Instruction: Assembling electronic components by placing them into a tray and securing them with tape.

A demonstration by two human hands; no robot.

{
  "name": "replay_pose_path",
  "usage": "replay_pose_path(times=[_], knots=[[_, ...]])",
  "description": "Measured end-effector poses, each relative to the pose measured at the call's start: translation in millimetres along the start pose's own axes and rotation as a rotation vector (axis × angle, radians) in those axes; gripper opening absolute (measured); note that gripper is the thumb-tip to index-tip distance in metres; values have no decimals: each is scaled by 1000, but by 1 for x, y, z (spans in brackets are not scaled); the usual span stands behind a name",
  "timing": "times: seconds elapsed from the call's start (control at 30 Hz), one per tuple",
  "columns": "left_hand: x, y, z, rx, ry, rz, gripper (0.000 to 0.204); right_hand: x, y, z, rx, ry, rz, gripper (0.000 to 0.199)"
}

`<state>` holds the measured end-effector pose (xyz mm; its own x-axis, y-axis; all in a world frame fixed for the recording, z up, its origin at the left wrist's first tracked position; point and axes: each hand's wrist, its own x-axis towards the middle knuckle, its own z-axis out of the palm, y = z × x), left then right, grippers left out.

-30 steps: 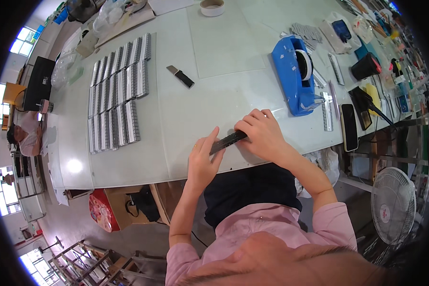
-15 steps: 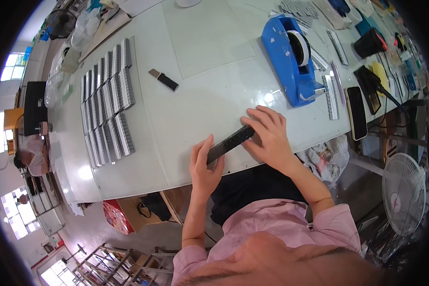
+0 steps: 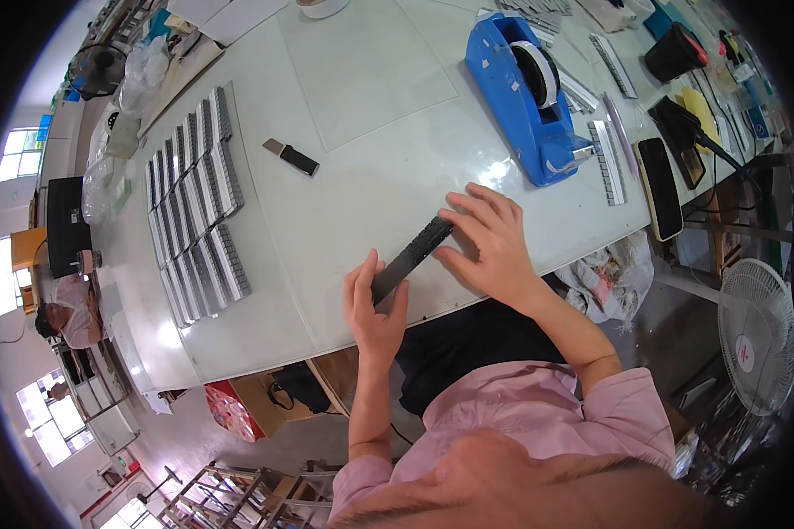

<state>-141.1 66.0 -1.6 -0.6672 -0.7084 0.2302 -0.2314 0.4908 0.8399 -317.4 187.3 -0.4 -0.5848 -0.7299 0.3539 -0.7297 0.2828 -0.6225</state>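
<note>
Fingers point(image 3: 478, 212) of the right hand point(image 3: 490, 242) lie spread and flat over the far end of a long dark strip point(image 3: 412, 257). The left hand point(image 3: 375, 304) pinches its near end between thumb and fingers. The strip lies on the white table point(image 3: 362, 106) near its front edge, its long axis running diagonally from near left to far right. A blue tape dispenser point(image 3: 525, 88) stands beyond the right hand.

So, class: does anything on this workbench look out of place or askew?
One small thing: a short dark piece with a pale end lies alone and slanted on the table, apart from the neat rows of grey strips. Nothing looks spilled or damaged.
</note>
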Motion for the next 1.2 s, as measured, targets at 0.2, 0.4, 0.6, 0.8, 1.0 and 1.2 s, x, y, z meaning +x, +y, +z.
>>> replay_pose_path(times=[0.2, 0.4, 0.6, 0.8, 1.0, 1.2], knots=[[1, 3, 3, 32, 15, 26, 66, -4, -9, 4, -13, -32, -7, 59], [3, 3, 5, 27, 27, 12, 68, -3, -9, 7, -5, -3, -19, 60], [7, 4, 7, 7, 44, 33, 70, -5, -11, 1, -5, -9, -15, 65], [6, 2, 8, -6, 36, 28, 71, -12, -14, -3, 76, 50, 53, 64], [7, 5, 8, 13, 30, 25, 72, -17, -20, 1, 194, 91, 64, 60], [7, 2, 10, 31, 37, 49, 79, -18, -20, 0, 201, 101, 77, 58]])
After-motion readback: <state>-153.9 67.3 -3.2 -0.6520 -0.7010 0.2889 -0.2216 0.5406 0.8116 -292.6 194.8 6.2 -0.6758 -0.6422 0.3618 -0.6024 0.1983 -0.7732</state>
